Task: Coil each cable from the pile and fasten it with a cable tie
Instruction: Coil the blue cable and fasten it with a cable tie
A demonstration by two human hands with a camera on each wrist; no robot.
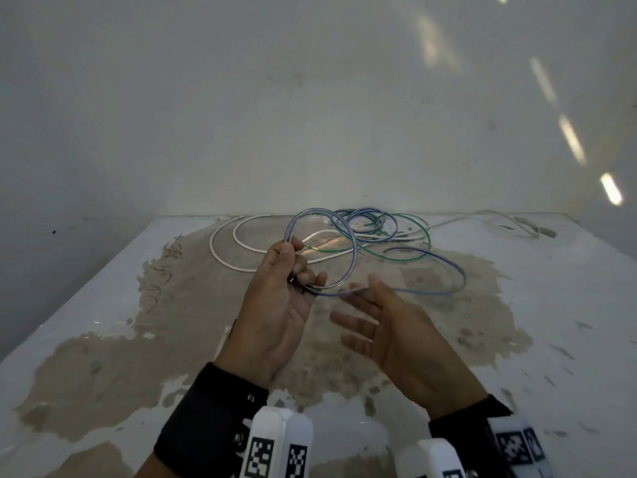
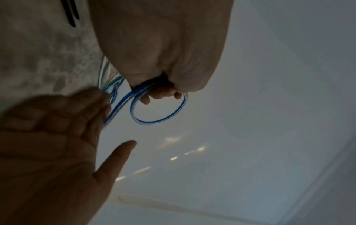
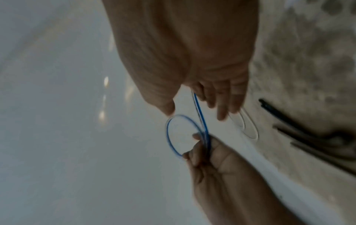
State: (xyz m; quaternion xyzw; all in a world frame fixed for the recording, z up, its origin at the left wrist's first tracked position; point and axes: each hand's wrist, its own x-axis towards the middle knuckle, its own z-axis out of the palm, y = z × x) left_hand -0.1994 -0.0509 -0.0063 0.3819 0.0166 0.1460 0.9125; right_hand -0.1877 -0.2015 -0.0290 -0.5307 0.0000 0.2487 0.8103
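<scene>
A clear cable with a blue stripe forms a loop held up over the table. My left hand grips that loop with curled fingers, as the left wrist view shows. The cable's free length trails right to the pile and back across my right hand. That hand is spread with straight fingers, and the cable lies loosely between thumb and fingers. A green cable and a white cable lie tangled at the table's far side. Black cable ties lie on the table.
The table is white with a large worn brown patch and ends at a pale wall behind the pile. A second white cable runs along the far right edge.
</scene>
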